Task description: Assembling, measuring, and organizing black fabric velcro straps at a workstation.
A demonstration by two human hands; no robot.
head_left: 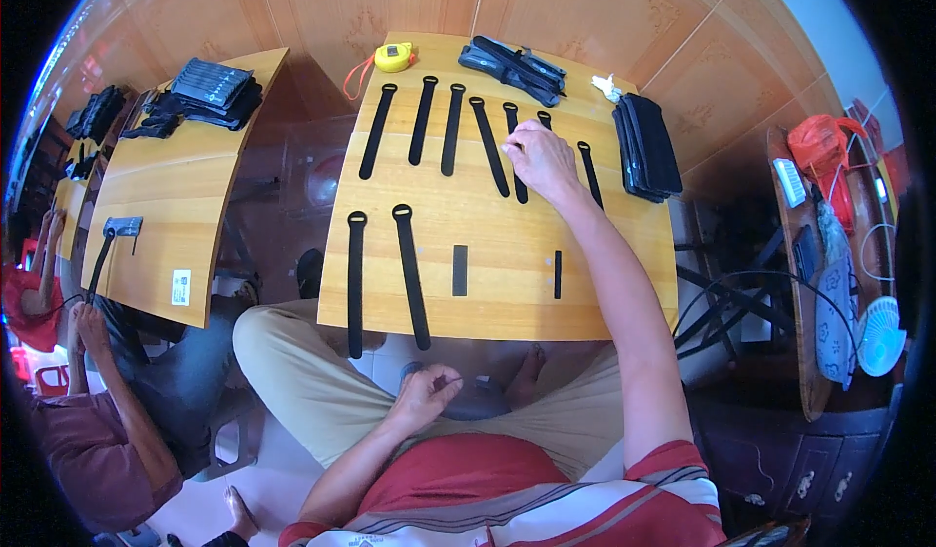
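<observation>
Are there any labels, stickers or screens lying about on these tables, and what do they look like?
Small white square sticker: near front edge of the left wooden table, dark print.
Yellow round tape measure: far left corner of the middle wooden table, pale label on its face.
Dark flat phone-like slab: right-hand bench; screen dark.

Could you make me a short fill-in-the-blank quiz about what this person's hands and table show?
1. The right hand rests on the far row of black ____ laid out on the wooden table.
2. The left hand is held over the person's ____, below the table's near edge.
3. At the table's far edge lies a ____ tape measure.
4. Two long straps at the near left each end in a ____ at the top.

Missing words: straps; lap; yellow; loop
</observation>
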